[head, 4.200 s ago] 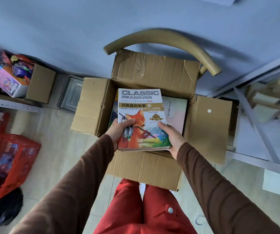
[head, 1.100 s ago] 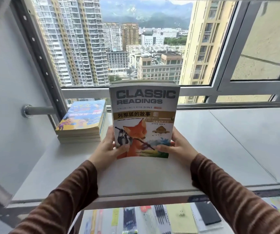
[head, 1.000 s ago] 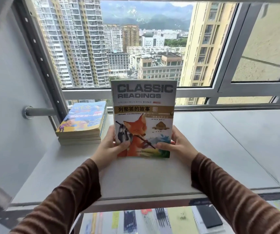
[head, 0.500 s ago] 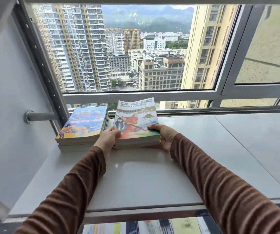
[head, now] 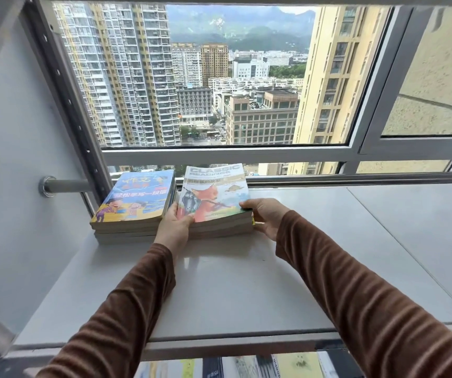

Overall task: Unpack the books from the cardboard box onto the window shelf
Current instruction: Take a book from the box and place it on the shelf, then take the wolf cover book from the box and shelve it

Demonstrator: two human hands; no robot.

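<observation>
A small stack of books topped by the fox-cover "Classic Readings" book (head: 214,192) lies flat on the white window shelf (head: 219,290), near the window. My left hand (head: 174,227) grips its near left corner, thumb on the cover. My right hand (head: 267,215) holds its right edge, thumb on top. Just to the left, nearly touching, lies a second stack with a blue cartoon cover (head: 137,199). The cardboard box is out of view.
A grey window frame (head: 219,154) and a horizontal metal rail (head: 355,179) run behind the books. A white wall panel with a rail mount (head: 47,186) closes the left side. The shelf stretches bare to the right. Stationery shows below the shelf edge (head: 246,366).
The books went from the cardboard box up to the window, were held upright over the shelf, then laid flat beside the blue stack. Both hands remain on them.
</observation>
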